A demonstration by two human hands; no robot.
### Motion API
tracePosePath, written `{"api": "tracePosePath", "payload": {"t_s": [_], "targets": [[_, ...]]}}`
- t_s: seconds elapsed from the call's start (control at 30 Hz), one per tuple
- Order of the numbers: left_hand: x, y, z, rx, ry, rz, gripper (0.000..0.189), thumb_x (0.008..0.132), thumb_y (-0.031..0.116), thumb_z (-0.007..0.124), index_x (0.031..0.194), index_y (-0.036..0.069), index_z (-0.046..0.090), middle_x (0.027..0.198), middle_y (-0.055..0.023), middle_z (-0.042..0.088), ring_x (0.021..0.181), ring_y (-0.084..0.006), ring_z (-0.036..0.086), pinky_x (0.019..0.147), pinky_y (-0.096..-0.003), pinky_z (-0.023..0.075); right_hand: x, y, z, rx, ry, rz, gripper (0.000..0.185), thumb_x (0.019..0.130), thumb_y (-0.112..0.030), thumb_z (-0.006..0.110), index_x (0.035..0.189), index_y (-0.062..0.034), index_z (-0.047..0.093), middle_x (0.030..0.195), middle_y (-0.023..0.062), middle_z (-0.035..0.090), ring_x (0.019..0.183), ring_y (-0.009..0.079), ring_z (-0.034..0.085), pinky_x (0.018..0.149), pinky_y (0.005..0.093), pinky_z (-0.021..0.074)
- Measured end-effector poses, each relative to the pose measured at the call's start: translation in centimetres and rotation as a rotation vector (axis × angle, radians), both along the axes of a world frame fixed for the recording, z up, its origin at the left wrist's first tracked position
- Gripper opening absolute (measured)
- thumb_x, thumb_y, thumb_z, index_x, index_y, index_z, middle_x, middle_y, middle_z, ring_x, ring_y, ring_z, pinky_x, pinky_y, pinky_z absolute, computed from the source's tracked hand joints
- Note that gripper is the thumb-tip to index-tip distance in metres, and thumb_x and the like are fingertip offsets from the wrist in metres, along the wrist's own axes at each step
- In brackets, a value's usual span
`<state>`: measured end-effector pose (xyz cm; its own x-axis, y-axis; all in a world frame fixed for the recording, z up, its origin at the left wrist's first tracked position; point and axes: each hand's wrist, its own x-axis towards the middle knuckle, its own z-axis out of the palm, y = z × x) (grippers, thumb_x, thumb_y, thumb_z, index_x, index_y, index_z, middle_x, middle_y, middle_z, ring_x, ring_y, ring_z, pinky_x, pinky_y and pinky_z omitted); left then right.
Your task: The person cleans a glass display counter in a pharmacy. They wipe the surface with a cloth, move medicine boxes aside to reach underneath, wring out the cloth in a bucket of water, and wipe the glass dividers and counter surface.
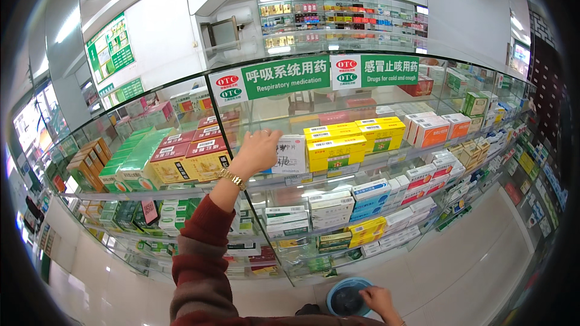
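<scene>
My left hand (256,151) reaches to the top shelf of a glass display cabinet, its fingers at the upper left of a white medicine box (291,155) with handwriting on it. Whether the fingers grip the box is not clear. A gold watch (231,179) is on that wrist. Yellow medicine boxes (336,148) are stacked just right of the white box. Low in the picture, my right hand (379,300) is held over the right rim of a blue bucket (332,290), its fingers curled; what they may hold cannot be seen.
Red and yellow boxes (181,163) stand beyond the cabinet's dark upright edge. Blue boxes (370,199) and white ones fill the shelf below. A green sign (287,77) hangs along the cabinet's top. Another glass cabinet (521,190) is at the right, above the tiled floor (453,258).
</scene>
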<state>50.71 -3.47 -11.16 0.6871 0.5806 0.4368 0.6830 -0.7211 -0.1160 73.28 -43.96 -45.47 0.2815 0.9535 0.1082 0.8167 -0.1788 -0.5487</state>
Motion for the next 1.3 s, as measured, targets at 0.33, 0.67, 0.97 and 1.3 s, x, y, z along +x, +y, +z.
{"api": "tracePosePath", "payload": {"t_s": [0.33, 0.67, 0.97, 1.3], "targets": [[-4.3, -12.4, 0.2, 0.254, -0.198, -0.111, 0.041, 0.076, -0.006, 0.059, 0.114, 0.010, 0.061, 0.100, -0.0075, 0.060, 0.100, -0.0275, 0.059, 0.107, -0.0523, 0.0348, 3.4, 16.6, 34.8, 0.789, 0.024, 0.402, 0.011, 0.086, -0.011, 0.069, 0.086, -0.0004, 0.069, 0.080, 0.0127, 0.070, 0.071, 0.0249, 0.068, 0.062, 0.0330, 0.0504], [-7.9, -19.2, -3.3, 0.084, -0.087, -0.083, 0.048, 0.071, -0.004, 0.061, 0.114, 0.019, 0.065, 0.101, -0.0021, 0.057, 0.099, -0.0222, 0.058, 0.110, -0.0588, 0.0307, -6.0, 40.9, 37.5, -0.048, -0.879, 0.697, 0.083, 0.063, -0.054, 0.083, 0.130, -0.0151, 0.054, 0.116, 0.0085, 0.067, 0.108, 0.0314, 0.063, 0.087, 0.0448, 0.0498], [-12.0, -20.1, -5.2, 0.051, -0.113, 0.035, 0.050, 0.071, -0.002, 0.067, 0.116, 0.019, 0.063, 0.103, -0.0024, 0.057, 0.100, -0.0232, 0.058, 0.110, -0.0569, 0.0315, -6.7, 43.2, 37.0, -0.123, -0.681, 0.667, 0.102, 0.057, -0.042, 0.087, 0.145, -0.0191, 0.041, 0.134, 0.0188, 0.051, 0.119, 0.0354, 0.055, 0.105, 0.0519, 0.0362], [-9.3, -20.0, -1.7, 0.222, -0.171, -0.132, 0.035, 0.078, 0.003, 0.061, 0.113, 0.010, 0.063, 0.102, -0.0035, 0.060, 0.097, -0.0211, 0.060, 0.107, -0.0476, 0.0378, -5.6, 27.7, 41.7, 0.370, -0.785, 0.702, 0.082, 0.065, -0.037, 0.079, 0.139, -0.0158, 0.048, 0.124, 0.0225, 0.051, 0.119, 0.0394, 0.050, 0.105, 0.0487, 0.0364]]}}
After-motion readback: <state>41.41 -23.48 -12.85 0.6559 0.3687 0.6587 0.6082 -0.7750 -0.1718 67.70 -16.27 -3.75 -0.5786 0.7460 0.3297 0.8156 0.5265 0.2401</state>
